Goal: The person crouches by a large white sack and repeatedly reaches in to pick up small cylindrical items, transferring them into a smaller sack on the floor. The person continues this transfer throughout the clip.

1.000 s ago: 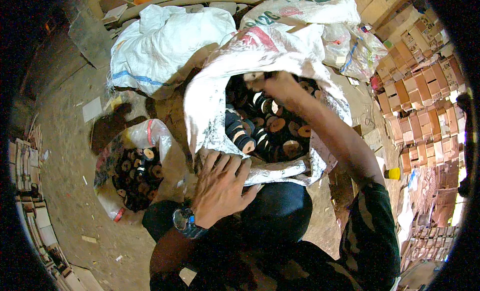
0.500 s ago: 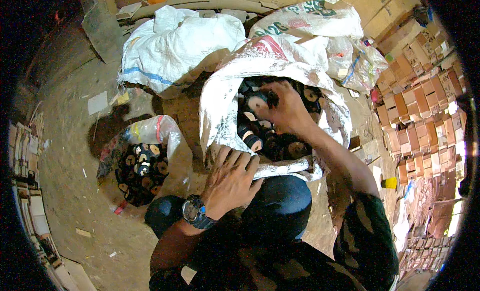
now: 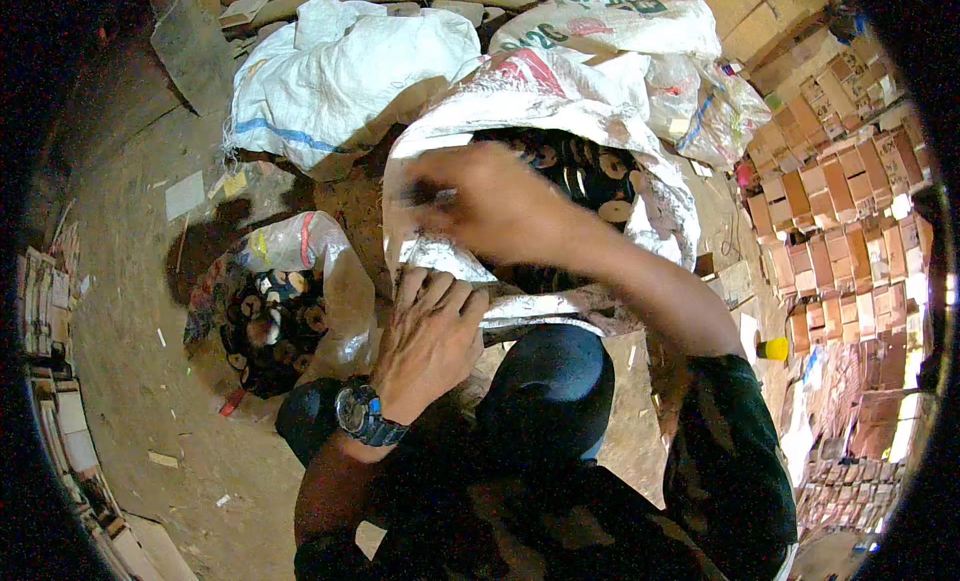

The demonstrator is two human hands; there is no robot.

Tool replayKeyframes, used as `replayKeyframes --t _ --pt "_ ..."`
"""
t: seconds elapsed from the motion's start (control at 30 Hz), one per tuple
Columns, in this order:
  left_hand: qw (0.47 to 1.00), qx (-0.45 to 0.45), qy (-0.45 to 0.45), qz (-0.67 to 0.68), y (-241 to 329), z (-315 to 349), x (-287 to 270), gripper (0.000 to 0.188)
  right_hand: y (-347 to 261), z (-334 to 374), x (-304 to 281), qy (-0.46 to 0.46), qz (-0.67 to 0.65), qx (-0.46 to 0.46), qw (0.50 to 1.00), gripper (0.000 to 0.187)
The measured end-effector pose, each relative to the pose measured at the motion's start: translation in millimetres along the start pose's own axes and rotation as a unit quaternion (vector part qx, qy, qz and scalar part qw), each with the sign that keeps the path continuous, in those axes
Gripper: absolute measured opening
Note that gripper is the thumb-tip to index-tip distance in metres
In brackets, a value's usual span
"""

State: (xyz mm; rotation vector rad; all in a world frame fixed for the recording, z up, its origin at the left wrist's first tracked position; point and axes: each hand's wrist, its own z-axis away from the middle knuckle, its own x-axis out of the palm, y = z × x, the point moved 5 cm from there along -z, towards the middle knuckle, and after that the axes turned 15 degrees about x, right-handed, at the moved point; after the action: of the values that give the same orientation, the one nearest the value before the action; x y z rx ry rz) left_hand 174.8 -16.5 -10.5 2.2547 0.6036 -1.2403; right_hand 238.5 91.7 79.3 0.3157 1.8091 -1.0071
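In front of me a white woven sack [image 3: 560, 76] gapes open, full of dark disc-like pieces [image 3: 618, 209] with pale tan centres, perhaps spools. My left hand [image 3: 428, 326], a dark watch on its wrist, has its fingers bent over the sack's near left rim. Across the sack mouth reaches my right hand [image 3: 480, 203], smeared by motion. A dark blur shows at its fingertips; whether it is a held piece I cannot make out. To the left stands a clear plastic bag [image 3: 350, 281] with similar dark pieces [image 3: 285, 353] in it, one pale and blurred.
Behind lie a white sack with a blue stripe [image 3: 340, 76], a printed sack [image 3: 610, 26] and a clear bag of scraps [image 3: 725, 111]. Stacks of brown boxes [image 3: 840, 211] line the right. A yellow cup-like thing [image 3: 772, 349] and paper scraps [image 3: 185, 196] lie on the floor.
My right hand has moved left from among the pieces inside the sack to above its left rim. My left hand stays at the rim, its fingers more bent.
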Motion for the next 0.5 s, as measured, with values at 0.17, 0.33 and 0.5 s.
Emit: replayKeyframes --t 0.17,0.33,0.5 --pt "0.999 0.027 -0.025 0.024 1.3 -10.4 1.6 0.022 96.8 50.3 8.0 -0.164 0.122 0.034 0.978 0.065" --pt "0.999 0.033 0.01 -0.009 3.3 -10.8 -5.2 0.015 112.7 70.3 35.7 -0.178 0.117 0.074 0.974 0.085" --pt "1.0 0.024 0.004 0.004 1.8 -13.9 -7.0 0.014 111.7 69.5 38.7 -0.163 0.098 0.099 0.977 0.078"
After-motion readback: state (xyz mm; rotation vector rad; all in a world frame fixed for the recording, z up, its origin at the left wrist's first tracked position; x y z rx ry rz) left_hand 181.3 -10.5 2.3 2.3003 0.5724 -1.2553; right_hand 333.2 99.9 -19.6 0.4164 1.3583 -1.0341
